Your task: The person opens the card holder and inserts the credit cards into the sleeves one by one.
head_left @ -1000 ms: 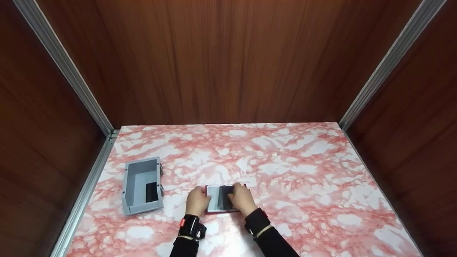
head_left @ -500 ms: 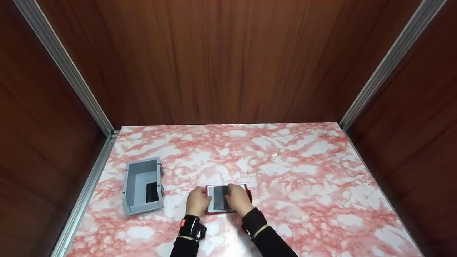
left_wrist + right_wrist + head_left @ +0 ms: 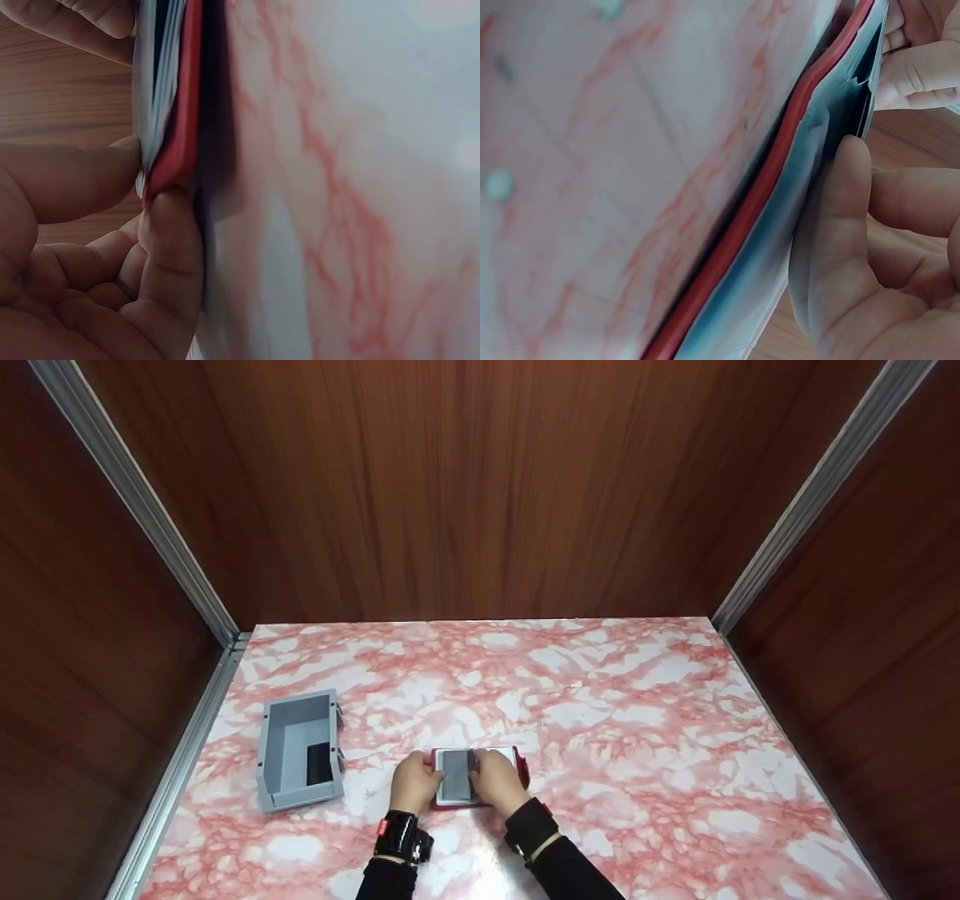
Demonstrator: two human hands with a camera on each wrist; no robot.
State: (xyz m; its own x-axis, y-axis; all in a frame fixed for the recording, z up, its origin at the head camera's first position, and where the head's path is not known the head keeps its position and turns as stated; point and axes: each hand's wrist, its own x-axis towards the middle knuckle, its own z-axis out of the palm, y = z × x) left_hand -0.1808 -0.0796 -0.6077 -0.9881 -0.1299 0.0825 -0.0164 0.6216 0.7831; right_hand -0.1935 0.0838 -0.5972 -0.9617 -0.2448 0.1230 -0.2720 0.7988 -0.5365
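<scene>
A red-covered card holder (image 3: 523, 771) with clear plastic sleeves (image 3: 166, 67) lies on the table before the person. The left hand (image 3: 414, 784) pinches its left edge, thumb on the sleeves and a finger under the red cover (image 3: 191, 97). A dark grey card (image 3: 457, 776) lies across the left part of the holder's page. Its right edge is pinched between the thumb and finger of the right hand (image 3: 500, 781). In the right wrist view, the right hand (image 3: 847, 255) is at the card's dark edge, beside the clear sleeve (image 3: 757, 255).
To the left stands a grey plastic bin (image 3: 274, 739) with a black object (image 3: 319, 763) inside. Brown wood-look panels (image 3: 480, 495) enclose the back and sides of the red and white marbled table (image 3: 637, 720).
The right hand has slid left along with the dark grey card, uncovering more of the holder's right side. The left hand and the bin have stayed in place.
</scene>
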